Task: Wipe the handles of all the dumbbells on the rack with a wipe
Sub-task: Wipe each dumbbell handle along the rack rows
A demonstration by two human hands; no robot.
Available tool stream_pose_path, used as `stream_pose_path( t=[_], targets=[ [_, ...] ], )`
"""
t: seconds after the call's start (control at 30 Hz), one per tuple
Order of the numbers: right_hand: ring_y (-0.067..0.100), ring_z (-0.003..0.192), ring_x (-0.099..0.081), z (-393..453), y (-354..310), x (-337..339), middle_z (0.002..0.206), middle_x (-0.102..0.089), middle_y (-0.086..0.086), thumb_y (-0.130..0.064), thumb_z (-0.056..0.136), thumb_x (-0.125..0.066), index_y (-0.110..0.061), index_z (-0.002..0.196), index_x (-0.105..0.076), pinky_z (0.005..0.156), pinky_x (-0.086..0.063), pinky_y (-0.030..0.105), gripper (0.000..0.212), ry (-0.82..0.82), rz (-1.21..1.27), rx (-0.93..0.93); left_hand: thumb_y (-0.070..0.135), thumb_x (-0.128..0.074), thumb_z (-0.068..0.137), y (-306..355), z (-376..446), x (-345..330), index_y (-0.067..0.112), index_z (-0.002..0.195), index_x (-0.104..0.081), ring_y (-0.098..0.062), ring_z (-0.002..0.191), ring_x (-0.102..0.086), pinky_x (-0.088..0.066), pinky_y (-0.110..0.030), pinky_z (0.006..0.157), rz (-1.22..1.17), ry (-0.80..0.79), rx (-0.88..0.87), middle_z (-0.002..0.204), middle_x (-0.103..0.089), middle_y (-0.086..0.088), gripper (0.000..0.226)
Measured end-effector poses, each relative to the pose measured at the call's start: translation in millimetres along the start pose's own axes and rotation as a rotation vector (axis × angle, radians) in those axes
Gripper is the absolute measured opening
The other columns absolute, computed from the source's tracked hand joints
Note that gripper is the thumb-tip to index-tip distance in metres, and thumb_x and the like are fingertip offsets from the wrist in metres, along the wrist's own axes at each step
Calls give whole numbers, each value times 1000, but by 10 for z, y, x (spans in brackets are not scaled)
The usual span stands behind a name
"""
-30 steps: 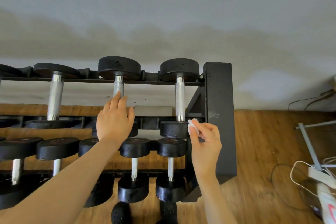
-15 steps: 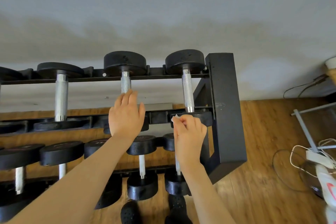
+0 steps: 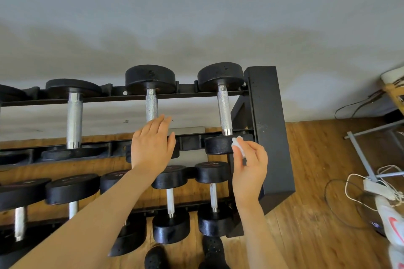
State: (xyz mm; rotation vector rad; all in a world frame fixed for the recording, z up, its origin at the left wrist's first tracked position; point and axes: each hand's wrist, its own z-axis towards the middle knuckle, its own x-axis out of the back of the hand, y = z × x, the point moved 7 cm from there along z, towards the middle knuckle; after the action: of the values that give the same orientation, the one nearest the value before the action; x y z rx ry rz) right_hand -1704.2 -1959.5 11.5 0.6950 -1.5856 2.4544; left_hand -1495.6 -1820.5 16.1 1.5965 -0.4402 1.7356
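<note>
Now back beside the rack's (image 3: 269,116) right end: right hand (image 3: 250,169) pinching wipe (image 3: 238,145), left hand (image 3: 153,148) flat-fingered, top-tier handle (image 3: 224,111) seemingly next.

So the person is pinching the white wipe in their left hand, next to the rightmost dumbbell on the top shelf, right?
Not quite: the head view shows the white wipe pinched in the right hand, not the left. It is indeed next to the rightmost dumbbell on the top shelf. The left hand holds no wipe.
</note>
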Motion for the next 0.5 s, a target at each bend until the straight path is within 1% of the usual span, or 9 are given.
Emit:
stream_pose_path(
  t=[0.03,0.13,0.17,0.23,0.3,0.4,0.5],
  targets=[
    [-1,100,-52,10,46,11,106,-58,-6,-17,89,-64,-12,110,-69,82,-40,3,22,6,-5,-3,28,-60,94,-3,-1,-4,10,132,-58,-30,122,-59,-50,-46,93,2,-3,-3,135,-60,-12,42],
    [10,100,-58,38,202,64,109,-61,1,-19,91,-63,-15,112,-69,82,-42,3,22,12,59,-141,27,-59,95,-8,-33,-1,10,132,-58,-30,123,-57,-48,-47,96,26,-14,-10,136,-59,-12,41],
    [10,100,-59,48,211,88,109,-61,1,-19,91,-63,-14,112,-69,82,-42,3,22,9,76,-162,26,-60,94,-1,-54,3,10,131,-59,-31,124,-57,-48,-47,97,34,-14,-10,136,-58,-12,41],
    [7,98,-59,81,179,129,107,-61,2,-17,91,-63,-13,110,-70,80,-41,2,21,-17,93,-148,25,-60,94,26,-104,17,10,129,-60,-31,125,-55,-45,-47,100,42,-12,11,137,-58,-13,39],
    [1,95,-57,109,109,158,104,-60,0,-14,89,-65,-15,109,-70,78,-41,2,20,-59,102,-112,26,-59,94,90,-181,21,10,128,-61,-31,128,-53,-41,-48,105,34,-8,33,138,-57,-13,38],
    [-3,96,-55,111,37,210,101,-57,-10,-12,88,-66,-15,109,-69,79,-42,3,21,-114,128,-79,24,-61,93,281,-317,17,12,129,-61,-30,129,-52,-37,-50,108,10,-2,15,139,-56,-13,38],
    [3,96,-57,89,15,309,101,-57,-15,-13,88,-65,-16,108,-69,80,-46,9,21,-139,183,-67,21,-65,90,487,-432,36,12,128,-62,-30,129,-52,-37,-51,108,-26,14,12,139,-56,-13,39]
  ],
)
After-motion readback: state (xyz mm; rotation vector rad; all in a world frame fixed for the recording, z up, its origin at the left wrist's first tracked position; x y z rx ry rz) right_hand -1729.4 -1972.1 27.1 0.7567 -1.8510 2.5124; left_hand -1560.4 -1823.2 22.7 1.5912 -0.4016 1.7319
